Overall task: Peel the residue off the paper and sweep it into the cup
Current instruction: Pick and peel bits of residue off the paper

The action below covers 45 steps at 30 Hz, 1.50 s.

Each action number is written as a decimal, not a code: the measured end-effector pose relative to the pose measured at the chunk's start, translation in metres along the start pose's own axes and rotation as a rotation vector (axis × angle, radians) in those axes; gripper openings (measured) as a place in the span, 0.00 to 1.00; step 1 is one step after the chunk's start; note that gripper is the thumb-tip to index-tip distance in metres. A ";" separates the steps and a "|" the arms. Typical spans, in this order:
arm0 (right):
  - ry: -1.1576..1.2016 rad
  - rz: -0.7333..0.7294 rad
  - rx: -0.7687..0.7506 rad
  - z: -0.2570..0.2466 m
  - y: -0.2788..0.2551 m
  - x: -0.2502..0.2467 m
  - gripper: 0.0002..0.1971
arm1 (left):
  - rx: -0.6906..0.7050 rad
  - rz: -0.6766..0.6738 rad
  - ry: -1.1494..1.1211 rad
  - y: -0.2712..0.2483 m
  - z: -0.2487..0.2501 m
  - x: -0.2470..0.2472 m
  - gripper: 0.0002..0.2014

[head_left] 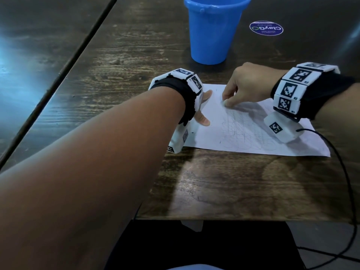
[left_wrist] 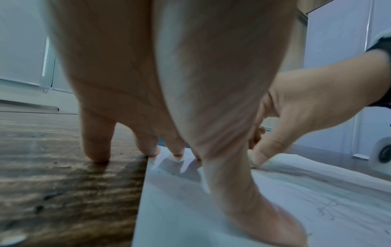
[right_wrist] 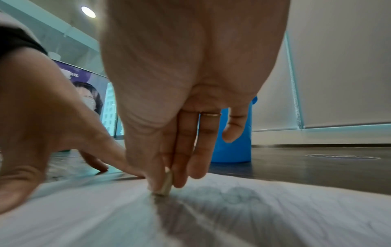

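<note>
A white sheet of paper [head_left: 243, 129] covered in pencil scribble lies on the dark wooden counter [head_left: 214, 184]. The left hand [left_wrist: 169, 100] spreads its straight fingers [left_wrist: 96, 142] on the sheet's 9 o'clock edge, little finger on bare wood. The right hand [head_left: 247, 84] pinches a small pale eraser-like piece [right_wrist: 166, 185] between thumb and fingertips, its end pressed to the paper. A blue cup [head_left: 212, 30] stands at 12 o'clock, apart from the sheet; a round sticker [head_left: 266, 28] lies at 1 o'clock. A black cable [head_left: 348, 182] trails at 4 o'clock.
</note>
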State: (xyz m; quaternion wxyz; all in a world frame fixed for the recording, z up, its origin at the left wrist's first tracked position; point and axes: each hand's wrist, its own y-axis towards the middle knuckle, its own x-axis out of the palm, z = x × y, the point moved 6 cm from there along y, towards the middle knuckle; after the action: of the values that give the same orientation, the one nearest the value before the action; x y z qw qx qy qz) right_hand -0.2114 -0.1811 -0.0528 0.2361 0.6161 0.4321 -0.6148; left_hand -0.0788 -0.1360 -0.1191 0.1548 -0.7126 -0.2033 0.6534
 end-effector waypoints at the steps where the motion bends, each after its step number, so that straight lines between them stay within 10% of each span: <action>1: -0.007 0.024 0.028 0.003 0.002 -0.002 0.05 | -0.005 0.005 -0.009 0.001 -0.001 0.001 0.86; 45: 0.019 0.119 0.182 0.001 0.024 -0.010 0.04 | 0.028 0.048 0.098 -0.006 0.000 0.000 0.67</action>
State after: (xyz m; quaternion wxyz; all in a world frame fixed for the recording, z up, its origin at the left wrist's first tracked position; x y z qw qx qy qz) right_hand -0.1912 -0.1970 -0.0486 0.2111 0.6655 0.3394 -0.6304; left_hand -0.0797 -0.1310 -0.1162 0.1586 -0.7461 -0.1694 0.6241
